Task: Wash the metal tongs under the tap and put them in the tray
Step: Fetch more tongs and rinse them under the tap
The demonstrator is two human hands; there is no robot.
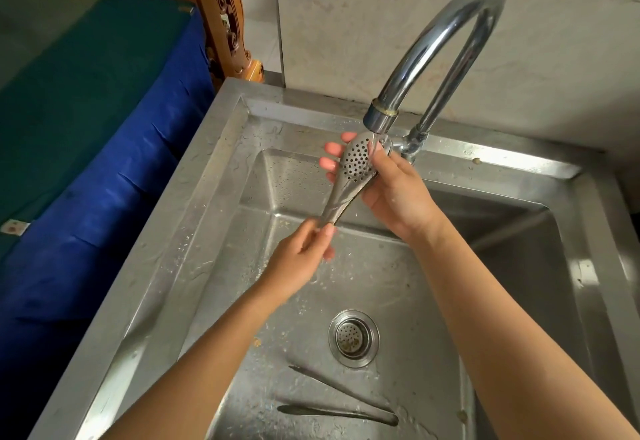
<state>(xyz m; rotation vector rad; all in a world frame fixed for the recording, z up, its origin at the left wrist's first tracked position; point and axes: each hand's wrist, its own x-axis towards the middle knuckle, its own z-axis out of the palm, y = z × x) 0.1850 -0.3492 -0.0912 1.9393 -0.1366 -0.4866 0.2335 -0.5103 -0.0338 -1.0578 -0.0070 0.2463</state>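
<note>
Metal tongs [349, 176] with perforated spoon-shaped ends are held slanted over the steel sink [194, 218], their ends right below the spout of the curved chrome tap [450, 24]. My right hand [391, 190] wraps around the perforated ends, thumb on top. My left hand [301, 259] pinches the handle end lower down. I cannot make out a water stream. A second pair of tongs [343, 405] lies on the sink floor near the front, arms spread. No tray is in view.
The round drain strainer [353, 338] sits in the sink floor, with food specks scattered around it. A blue and green covered surface [86, 110] lies to the left of the sink. A carved wooden post [228, 20] and a tiled wall stand behind.
</note>
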